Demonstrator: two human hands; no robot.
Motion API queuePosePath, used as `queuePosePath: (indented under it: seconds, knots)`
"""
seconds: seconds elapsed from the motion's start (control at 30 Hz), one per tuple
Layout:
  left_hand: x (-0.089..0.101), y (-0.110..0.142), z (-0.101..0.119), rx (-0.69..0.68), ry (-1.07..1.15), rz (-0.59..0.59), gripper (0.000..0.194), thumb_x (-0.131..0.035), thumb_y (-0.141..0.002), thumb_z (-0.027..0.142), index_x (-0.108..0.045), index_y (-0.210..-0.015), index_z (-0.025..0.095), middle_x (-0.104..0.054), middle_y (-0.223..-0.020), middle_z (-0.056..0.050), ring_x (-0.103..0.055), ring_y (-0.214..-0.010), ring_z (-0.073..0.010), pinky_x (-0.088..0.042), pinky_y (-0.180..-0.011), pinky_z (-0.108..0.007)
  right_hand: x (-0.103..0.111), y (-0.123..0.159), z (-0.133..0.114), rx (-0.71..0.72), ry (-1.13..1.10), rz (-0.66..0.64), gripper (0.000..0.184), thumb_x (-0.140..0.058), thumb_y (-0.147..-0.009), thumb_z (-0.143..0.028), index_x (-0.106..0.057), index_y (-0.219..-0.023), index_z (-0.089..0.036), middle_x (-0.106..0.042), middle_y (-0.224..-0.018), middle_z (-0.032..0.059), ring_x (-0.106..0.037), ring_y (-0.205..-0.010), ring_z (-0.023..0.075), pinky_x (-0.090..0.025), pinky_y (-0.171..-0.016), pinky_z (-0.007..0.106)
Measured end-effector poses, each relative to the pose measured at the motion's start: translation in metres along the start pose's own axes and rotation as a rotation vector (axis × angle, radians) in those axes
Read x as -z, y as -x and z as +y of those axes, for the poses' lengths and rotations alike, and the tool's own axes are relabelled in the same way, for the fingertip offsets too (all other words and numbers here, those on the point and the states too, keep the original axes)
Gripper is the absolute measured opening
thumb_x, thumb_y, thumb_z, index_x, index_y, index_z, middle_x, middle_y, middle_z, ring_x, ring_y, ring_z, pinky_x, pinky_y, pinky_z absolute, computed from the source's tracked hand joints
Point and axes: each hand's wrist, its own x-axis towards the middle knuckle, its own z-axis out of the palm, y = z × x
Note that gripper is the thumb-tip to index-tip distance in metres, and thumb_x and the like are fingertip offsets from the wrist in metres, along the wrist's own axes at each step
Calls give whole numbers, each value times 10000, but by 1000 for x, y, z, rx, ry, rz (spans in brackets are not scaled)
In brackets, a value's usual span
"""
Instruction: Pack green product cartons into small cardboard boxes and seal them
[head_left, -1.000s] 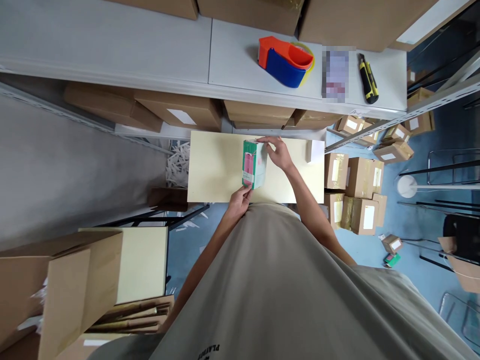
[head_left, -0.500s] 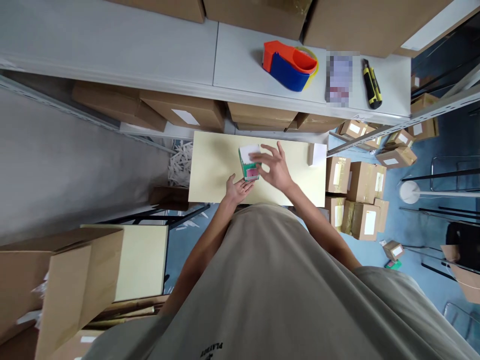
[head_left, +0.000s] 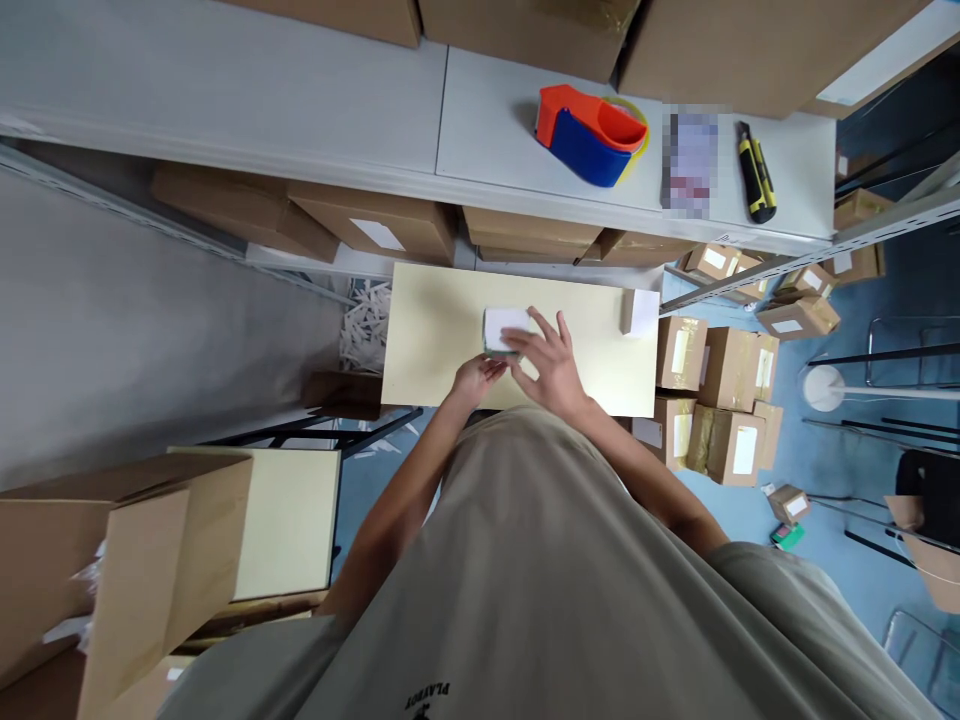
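A small box (head_left: 504, 322) with a white top and a bit of green along its near side is over the cream-coloured table. My left hand (head_left: 477, 381) has its fingers closed at the box's near edge; their tips are partly hidden beneath it. My right hand (head_left: 556, 366) grips the box from the right, with a finger across the white top and the thumb by the near corner. Its other fingers are spread away from the box. A plain white box (head_left: 640, 313) stands at the table's right end, apart from both hands.
On the grey shelf beyond are a red and blue tape dispenser (head_left: 591, 138) and a yellow-black utility knife (head_left: 756, 175). Cardboard cartons (head_left: 726, 372) are stacked right of the table (head_left: 435, 375). A large open carton (head_left: 142, 560) is at lower left, with shredded white paper (head_left: 366, 325) beyond.
The box has tilted so its white face points up and its green and pink face is mostly hidden. My left hand has gone from open-palmed below it to closed at its edge.
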Motion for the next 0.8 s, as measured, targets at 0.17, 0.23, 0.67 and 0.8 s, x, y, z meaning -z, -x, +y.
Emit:
queuePosePath:
  seconds: [0.17, 0.23, 0.67, 0.8]
  knots:
    - [32, 27, -14, -133, -274, 68, 555, -912, -681, -12, -772, -1164, 225, -740, -778, 54, -753, -792, -126, -599, -1007, -266, -9, -41, 59, -174, -115, 81, 527, -605, -1077, -606, -739, -1481, -296, -730, -1567, 108, -528, -1631, 411, -224, -1423, 733]
    - [40, 40, -12, -186, -317, 51, 534, -985, -660, 34, -799, -1120, 232, -739, -800, 43, -742, -834, -140, -579, -942, -231, -18, -55, 84, -230, -193, 68, 639, -623, -1038, -714, -718, -1496, -279, -720, -1570, 136, -608, -1546, 398, -353, -1386, 664]
    - [7, 36, 106, -806, -526, 52, 542, -982, -845, 67, -681, -1274, 203, -651, -1001, 38, -607, -884, -104, -481, -841, -237, -138, -48, 104, -1060, -735, -354, 967, -394, -903, -1078, -773, -939, -189, -830, -934, 150, -810, -955, 304, -665, -1065, 483]
    - [23, 9, 128, -790, -572, 90, 476, -909, -904, -14, -657, -1261, 175, -629, -982, 30, -554, -784, -87, -458, -766, -256, -157, -37, 91, -1098, -756, -358, 854, -509, -906, -1030, -752, -865, -213, -829, -953, 128, -796, -919, 261, -660, -1040, 420]
